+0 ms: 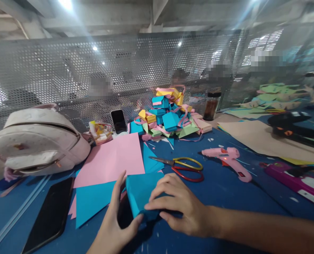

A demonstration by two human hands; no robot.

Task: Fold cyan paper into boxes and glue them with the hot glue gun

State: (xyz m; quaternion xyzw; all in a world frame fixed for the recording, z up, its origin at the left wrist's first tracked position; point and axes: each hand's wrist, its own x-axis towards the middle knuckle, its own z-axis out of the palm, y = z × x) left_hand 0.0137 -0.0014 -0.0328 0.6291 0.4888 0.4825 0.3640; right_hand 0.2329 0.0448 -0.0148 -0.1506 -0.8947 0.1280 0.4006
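Observation:
A blue folded paper box [139,188] sits on the blue tabletop near the front, between my two hands. My left hand [117,217] is at its left side, thumb on the near corner and fingers along the far left edge. My right hand [179,204] rests over the box's right part, with its fingertips pressing on the paper. Behind the box lie a pink paper sheet [114,158] and blue sheets [95,197]. Scissors [178,164] with one yellow and one red handle lie just beyond my right hand.
A pink glue gun [229,155] lies to the right, near a purple power strip [294,180]. A pile of coloured paper boxes [170,120] stands at the back. On the left are a white backpack [43,141] and a black phone [51,211]. A perforated metal screen [136,63] borders the table.

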